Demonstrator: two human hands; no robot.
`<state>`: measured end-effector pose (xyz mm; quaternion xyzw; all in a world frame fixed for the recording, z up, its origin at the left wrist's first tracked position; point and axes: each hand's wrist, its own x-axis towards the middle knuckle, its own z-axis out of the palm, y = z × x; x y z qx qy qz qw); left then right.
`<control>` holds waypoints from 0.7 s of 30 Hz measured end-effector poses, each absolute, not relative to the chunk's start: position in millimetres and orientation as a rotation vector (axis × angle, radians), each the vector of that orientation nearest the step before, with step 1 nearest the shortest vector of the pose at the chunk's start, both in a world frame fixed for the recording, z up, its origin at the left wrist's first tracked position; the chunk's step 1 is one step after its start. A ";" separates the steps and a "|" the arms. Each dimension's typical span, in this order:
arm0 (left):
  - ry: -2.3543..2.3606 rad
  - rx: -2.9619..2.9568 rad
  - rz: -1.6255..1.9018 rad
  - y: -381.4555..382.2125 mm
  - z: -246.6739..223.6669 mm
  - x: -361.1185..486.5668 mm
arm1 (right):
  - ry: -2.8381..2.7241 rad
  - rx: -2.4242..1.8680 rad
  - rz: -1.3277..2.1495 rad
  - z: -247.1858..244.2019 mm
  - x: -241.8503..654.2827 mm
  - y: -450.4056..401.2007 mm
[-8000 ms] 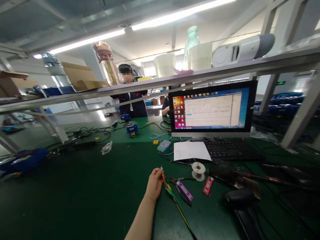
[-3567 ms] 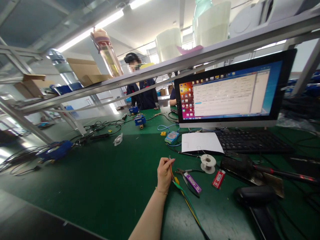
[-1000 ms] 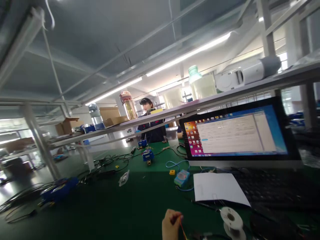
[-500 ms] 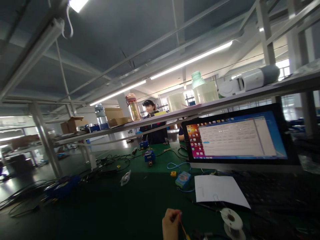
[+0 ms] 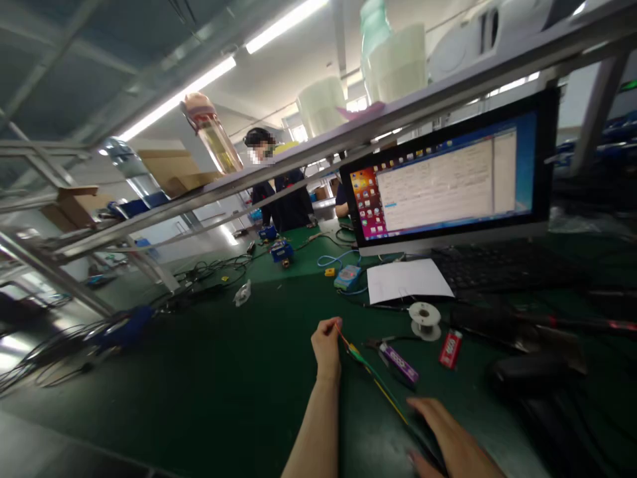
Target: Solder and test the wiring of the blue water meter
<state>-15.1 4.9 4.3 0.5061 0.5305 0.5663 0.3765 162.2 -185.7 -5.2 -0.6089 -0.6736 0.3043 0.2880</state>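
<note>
Between thumb and fingertips, my left hand (image 5: pixel 328 342) pinches the red end of a thin wire (image 5: pixel 379 383). From there the wire runs down to the right, with green and yellow stretches and a dark lower part. My right hand (image 5: pixel 450 438) is around that lower part, thumb and fingers apart, the wire passing between them. Above the wire lie dark-jawed pliers (image 5: pixel 373 343) and a purple tube-like thing (image 5: pixel 401 364) with white lettering. A red, white-lettered packet or lighter (image 5: pixel 450 349) lies further right, below a white spool (image 5: pixel 424 321).
A monitor (image 5: pixel 442 179), a keyboard (image 5: pixel 497 265) and a white paper sheet (image 5: pixel 408 280) stand behind my hands. A blue box (image 5: pixel 347 277) with a cable is left of the paper. A black hot-air-gun-shaped tool (image 5: pixel 532 382) lies at right. A shelf (image 5: pixel 279 159) crosses overhead; a person (image 5: pixel 283 199) is opposite.
The view has tilted down, so the bench things show higher. My right hand and more of the wire have come into view. My left hand still pinches the red end.
</note>
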 end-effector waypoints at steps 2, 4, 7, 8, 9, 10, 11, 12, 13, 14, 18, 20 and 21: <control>1.357 1.310 1.461 4.8 4.7 -14.1 | -1.744 -1.660 0.889 3.1 145.0 -176.1; 1.350 1.325 1.482 4.1 6.3 -12.9 | -1.679 -1.631 0.982 11.3 134.5 -165.7; 1.319 1.333 1.517 2.4 10.4 -11.3 | -1.564 -1.541 1.166 19.4 129.9 -153.7; 1.302 1.328 1.526 2.0 11.9 -10.9 | -1.507 -1.506 1.218 20.6 130.0 -151.2; 1.282 1.318 1.529 1.6 13.4 -10.6 | -1.438 -1.467 1.268 21.4 130.4 -149.3; 1.260 1.306 1.528 1.1 14.9 -10.3 | -1.358 -1.426 1.318 21.7 131.1 -148.0; 1.237 1.290 1.522 0.5 16.3 -9.9 | -1.267 -1.381 1.370 21.9 132.0 -147.0; 1.212 1.274 1.511 -0.6 18.0 -9.2 | -1.169 -1.335 1.422 22.1 133.2 -146.4; 1.186 1.257 1.491 -2.5 20.1 -8.1 | -1.069 -1.286 1.464 22.3 134.8 -145.8; 1.157 1.241 1.465 -5.3 22.7 -6.6 | -0.977 -1.238 1.487 22.8 136.8 -145.4; 1.028 1.181 1.286 -25.6 39.4 4.4 | -0.722 -1.065 1.501 25.3 146.6 -144.6; 0.958 1.142 1.224 -37.5 49.0 11.0 | -0.658 -0.989 1.517 25.8 150.1 -145.0; 0.916 1.110 1.216 -42.6 53.2 14.0 | -0.638 -0.956 1.530 25.6 150.9 -145.4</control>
